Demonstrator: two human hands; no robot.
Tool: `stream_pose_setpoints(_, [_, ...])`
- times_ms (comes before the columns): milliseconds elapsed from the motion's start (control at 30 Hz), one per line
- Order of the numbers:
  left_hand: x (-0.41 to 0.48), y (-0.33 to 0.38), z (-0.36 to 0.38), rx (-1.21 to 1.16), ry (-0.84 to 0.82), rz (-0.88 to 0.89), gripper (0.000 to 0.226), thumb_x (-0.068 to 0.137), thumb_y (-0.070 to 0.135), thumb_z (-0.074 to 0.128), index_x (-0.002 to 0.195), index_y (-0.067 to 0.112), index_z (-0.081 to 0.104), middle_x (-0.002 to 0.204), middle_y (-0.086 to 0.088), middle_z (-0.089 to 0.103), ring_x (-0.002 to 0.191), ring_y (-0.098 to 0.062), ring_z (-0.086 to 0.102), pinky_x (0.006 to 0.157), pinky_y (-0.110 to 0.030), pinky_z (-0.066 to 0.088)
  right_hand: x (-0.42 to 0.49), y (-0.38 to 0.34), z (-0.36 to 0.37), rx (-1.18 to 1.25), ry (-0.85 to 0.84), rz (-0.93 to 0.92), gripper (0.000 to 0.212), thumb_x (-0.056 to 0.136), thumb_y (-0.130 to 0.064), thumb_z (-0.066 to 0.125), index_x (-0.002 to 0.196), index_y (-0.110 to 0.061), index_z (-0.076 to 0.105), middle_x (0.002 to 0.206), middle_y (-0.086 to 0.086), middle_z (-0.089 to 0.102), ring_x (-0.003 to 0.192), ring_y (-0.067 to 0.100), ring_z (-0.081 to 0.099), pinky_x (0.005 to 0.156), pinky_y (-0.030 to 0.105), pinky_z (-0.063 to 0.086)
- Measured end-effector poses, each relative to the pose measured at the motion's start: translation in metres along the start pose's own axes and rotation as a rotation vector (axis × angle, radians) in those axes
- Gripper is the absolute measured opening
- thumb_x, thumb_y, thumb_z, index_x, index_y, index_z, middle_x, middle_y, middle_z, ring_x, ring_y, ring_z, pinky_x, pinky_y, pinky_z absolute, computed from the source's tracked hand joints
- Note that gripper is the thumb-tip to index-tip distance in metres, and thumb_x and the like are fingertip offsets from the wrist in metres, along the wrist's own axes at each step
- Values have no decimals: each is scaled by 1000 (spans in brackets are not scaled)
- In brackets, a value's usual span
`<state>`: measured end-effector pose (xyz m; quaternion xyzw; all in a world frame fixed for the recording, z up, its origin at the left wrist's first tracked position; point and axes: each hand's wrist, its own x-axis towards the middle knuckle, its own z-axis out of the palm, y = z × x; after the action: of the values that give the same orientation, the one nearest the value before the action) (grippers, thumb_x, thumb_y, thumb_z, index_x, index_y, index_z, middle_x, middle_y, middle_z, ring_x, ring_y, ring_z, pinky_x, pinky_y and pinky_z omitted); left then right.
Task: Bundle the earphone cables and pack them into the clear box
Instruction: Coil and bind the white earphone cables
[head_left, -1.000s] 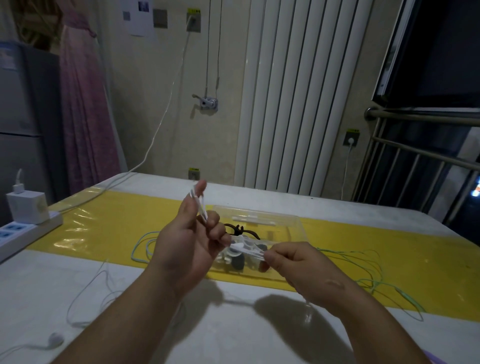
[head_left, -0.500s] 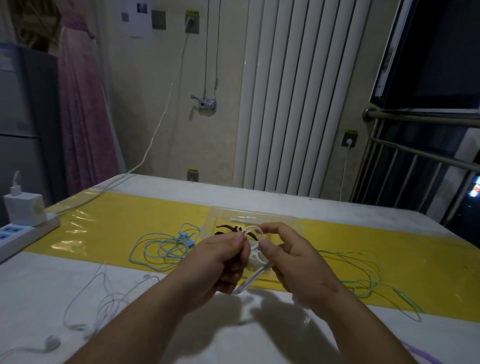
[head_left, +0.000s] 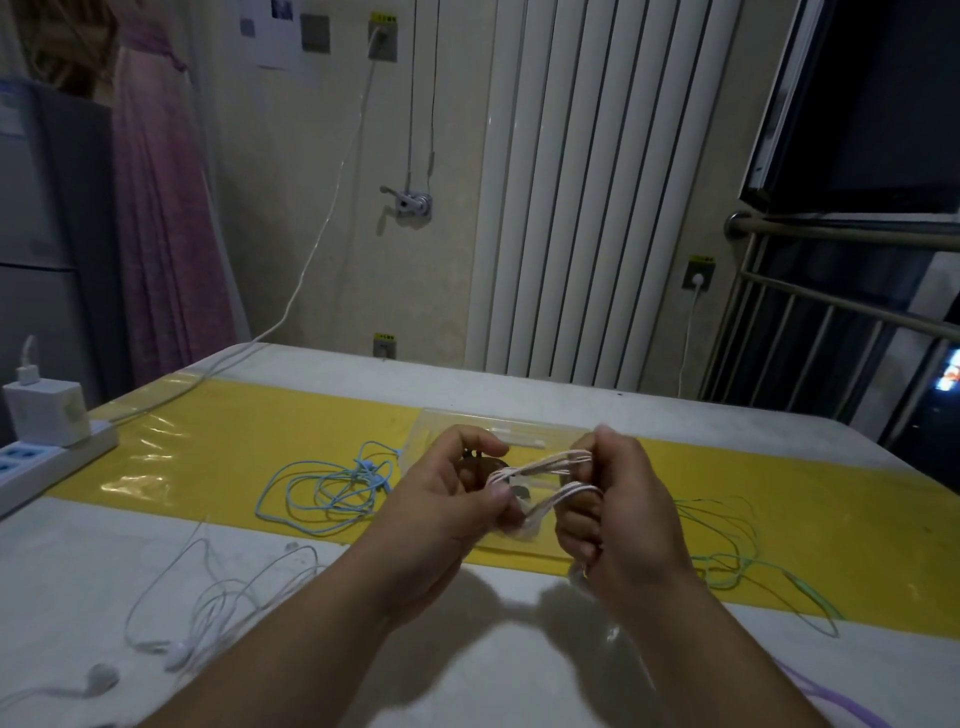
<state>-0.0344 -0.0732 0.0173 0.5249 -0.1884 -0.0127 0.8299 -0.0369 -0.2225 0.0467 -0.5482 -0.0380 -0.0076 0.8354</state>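
Bundling was underway: each grip, left hand (head_left: 441, 512) and right hand (head_left: 626, 501), pinched the looped white cable (head_left: 546, 464); tying it looked next.

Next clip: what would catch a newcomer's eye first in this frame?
The left hand and right hand meet mid-table, holding a looped white earphone cable stretched between them, in front of the clear box. Loose cables flank them: a blue earphone cable on the yellow mat to the left, a green earphone cable to the right.
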Motion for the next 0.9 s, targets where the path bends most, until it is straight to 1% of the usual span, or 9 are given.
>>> stream_pose_setpoints(67, [0, -2, 4, 133, 102, 68, 25, 79, -7, 62, 93, 12, 55, 78, -9, 57, 69, -18, 55, 64, -24, 46, -1, 5, 3, -94, 82, -113, 47, 97, -41, 46, 55, -22, 40, 42, -5, 24, 35, 11, 16, 43, 22, 12])
stream_pose_setpoints(133, [0, -2, 5, 271, 213, 118, 26, 85, -11, 58, 87, 14, 58, 80, -4, 62, 70, -16, 54, 60, -23, 43, 2, 13, 2, -229, 211, -232, 49, 94, -36, 56, 50, -20, 42, 43, 0, 26, 40, 14, 20, 45, 27, 18])
stream_pose_setpoints(200, [0, -1, 5, 376, 243, 145, 23, 87, -10, 57, 85, 13, 59, 79, -6, 65, 68, -18, 55, 59, -29, 44, 5, 18, -2, -341, 324, -340, 46, 89, -37, 59, 52, -18, 39, 49, 6, 27, 49, 18, 24, 50, 35, 22])
stream_pose_setpoints(300, [-5, -1, 11, 418, 176, 101, 18, 87, -11, 56, 81, 5, 61, 75, -14, 63, 62, -18, 62, 59, -33, 53, 4, 17, -4, -531, 447, -572, 49, 93, -38, 55, 57, -13, 34, 51, 6, 33, 51, 16, 31, 50, 32, 29])
stream_pose_setpoints(400, [-10, -3, 18, 462, 35, 33, 16, 86, -11, 58, 79, 3, 62, 64, -9, 60, 60, -19, 63, 61, -31, 54, 5, 11, -3, -598, 504, -708, 45, 100, -29, 46, 60, -12, 36, 50, -2, 36, 48, 8, 34, 46, 22, 26])
stream_pose_setpoints(533, [-10, 5, 16, 453, -2, 1, 19, 87, -11, 56, 80, 4, 63, 60, -5, 59, 57, -19, 61, 60, -30, 53, 11, 6, -5, -683, 460, -686, 35, 99, -30, 47, 71, -9, 44, 53, 1, 51, 50, 11, 47, 48, 25, 33])
stream_pose_setpoints(667, [-9, 15, 6, 351, 17, -32, 17, 87, -11, 56, 83, 1, 66, 64, -11, 59, 56, -18, 58, 56, -29, 52, 10, -3, -4, -767, 363, -594, 4, 97, -18, 48, 94, -18, 51, 52, -6, 45, 46, 3, 46, 44, 20, 27])
stream_pose_setpoints(767, [-3, 22, -3, 161, 114, -68, 16, 89, -8, 54, 96, 1, 66, 72, -15, 58, 55, -17, 56, 53, -27, 53, 7, 3, -10, -820, 227, -475, 19, 97, -16, 48, 92, -22, 65, 61, -13, 55, 56, -1, 47, 56, 25, 36])
stream_pose_setpoints(900, [3, 28, -10, 201, 182, -103, 12, 90, -9, 52, 90, -2, 62, 72, -16, 57, 53, -17, 58, 52, -24, 54, -14, 24, -15, -887, -14, -197, 30, 98, -24, 48, 80, -10, 68, 41, -14, 41, 47, 8, 35, 53, 28, 27])
